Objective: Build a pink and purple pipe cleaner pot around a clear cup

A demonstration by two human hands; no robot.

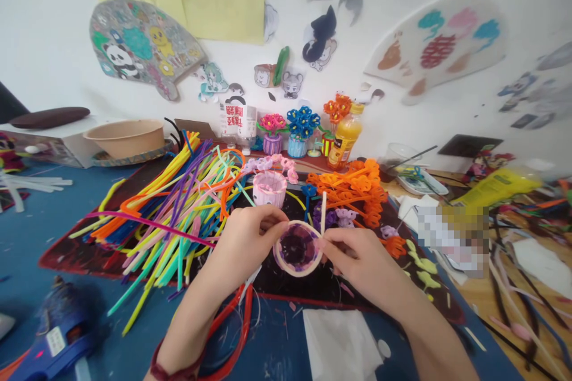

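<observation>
A small round pot of pink and purple pipe cleaners (297,248) is held between both hands over a black mat (313,286). My left hand (243,241) is closed on its left rim. My right hand (357,256) pinches the right rim, where a pale pipe cleaner end (323,211) sticks upward. A finished pink pot (269,188) stands just behind. A long magenta pipe cleaner (147,223) runs leftward from my left hand.
A heap of coloured pipe cleaners (179,208) lies left. Orange pipe-cleaner flowers (353,187) sit right of centre. A blue glue gun (58,333) rests at bottom left, a white sheet (339,342) at the front edge. A juice bottle (344,137) and flower pots (286,131) line the wall.
</observation>
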